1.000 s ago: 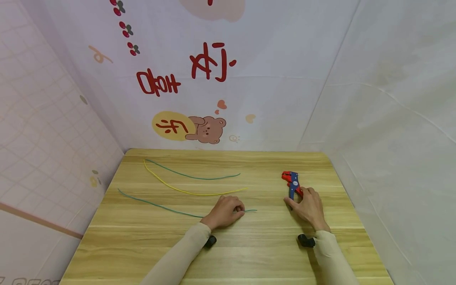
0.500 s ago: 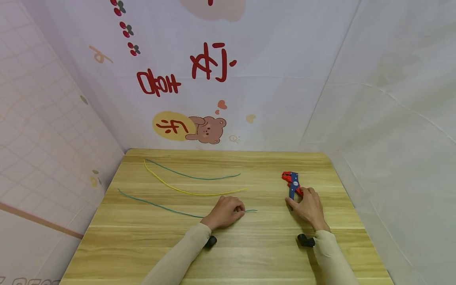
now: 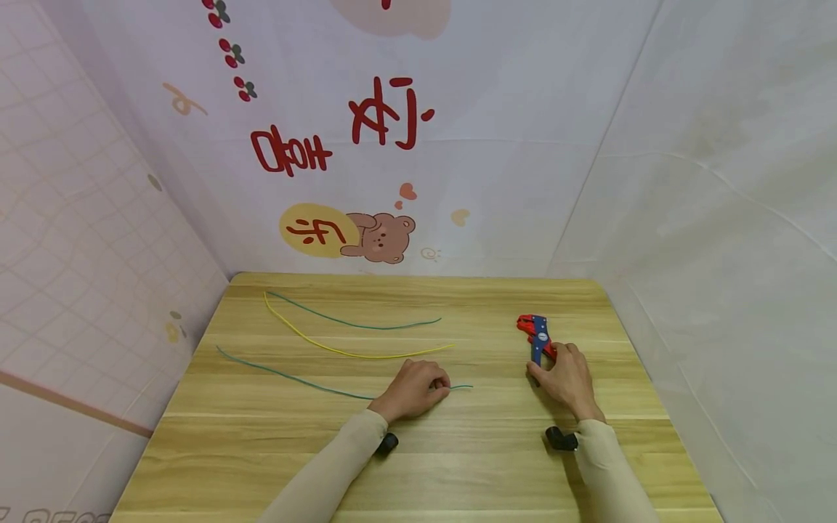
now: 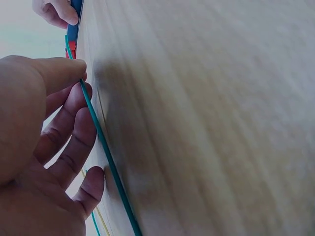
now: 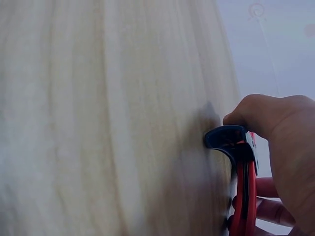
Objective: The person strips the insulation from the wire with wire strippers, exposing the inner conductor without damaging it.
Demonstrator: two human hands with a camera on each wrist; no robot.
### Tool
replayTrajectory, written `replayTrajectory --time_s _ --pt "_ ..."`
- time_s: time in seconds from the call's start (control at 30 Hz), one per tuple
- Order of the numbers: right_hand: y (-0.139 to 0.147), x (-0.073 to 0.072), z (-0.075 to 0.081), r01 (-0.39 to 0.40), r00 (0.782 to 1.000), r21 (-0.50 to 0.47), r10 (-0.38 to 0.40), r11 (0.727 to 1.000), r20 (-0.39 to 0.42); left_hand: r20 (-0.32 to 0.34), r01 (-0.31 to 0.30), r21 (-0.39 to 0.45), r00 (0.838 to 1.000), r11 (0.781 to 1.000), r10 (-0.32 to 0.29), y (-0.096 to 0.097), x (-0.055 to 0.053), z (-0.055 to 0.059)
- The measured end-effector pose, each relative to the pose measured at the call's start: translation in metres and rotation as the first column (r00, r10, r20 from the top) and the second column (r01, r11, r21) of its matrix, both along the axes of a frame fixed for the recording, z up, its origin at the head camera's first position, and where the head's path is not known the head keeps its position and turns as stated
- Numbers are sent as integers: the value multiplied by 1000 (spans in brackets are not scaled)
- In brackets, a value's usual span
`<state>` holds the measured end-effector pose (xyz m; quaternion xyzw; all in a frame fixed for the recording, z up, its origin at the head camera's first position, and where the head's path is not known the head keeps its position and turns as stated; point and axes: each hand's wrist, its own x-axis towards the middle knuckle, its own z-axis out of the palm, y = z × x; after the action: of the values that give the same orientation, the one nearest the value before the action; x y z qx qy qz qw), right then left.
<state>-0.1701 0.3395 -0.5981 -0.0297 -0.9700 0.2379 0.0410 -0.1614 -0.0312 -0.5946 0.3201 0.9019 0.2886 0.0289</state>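
Observation:
My left hand [image 3: 410, 389] pinches a green wire [image 3: 288, 375] near its right end between thumb and index finger. A short tip of that wire sticks out past the fingers, and the rest curves left along the table. In the left wrist view the green wire [image 4: 109, 156] runs below the other, loosely bent fingers. At the right, my right hand [image 3: 570, 379] grips the handles of a red and blue wire stripper [image 3: 540, 335], its head pointing to the back. The right wrist view shows the thumb at the blue handle [image 5: 225, 136] and fingers around the red handle [image 5: 252, 194].
A yellow wire [image 3: 366, 357] and another green wire [image 3: 379, 328] lie behind the left hand on the wooden table [image 3: 458, 465]. White printed sheets [image 3: 510, 211] stand at the table's back and sides. A small black camera sits at each wrist.
The right thumb and the blue handle under it have shifted slightly toward the red handle, narrowing the gap. The left hand and the wires stay in place.

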Motion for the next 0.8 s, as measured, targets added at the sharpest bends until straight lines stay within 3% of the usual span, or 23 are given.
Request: replayTrajectory --time_s 0.8 --pt "-2 -5 4 14 996 -34 -11 999 88 12 -1 58 1000 998 0 0 0 0"
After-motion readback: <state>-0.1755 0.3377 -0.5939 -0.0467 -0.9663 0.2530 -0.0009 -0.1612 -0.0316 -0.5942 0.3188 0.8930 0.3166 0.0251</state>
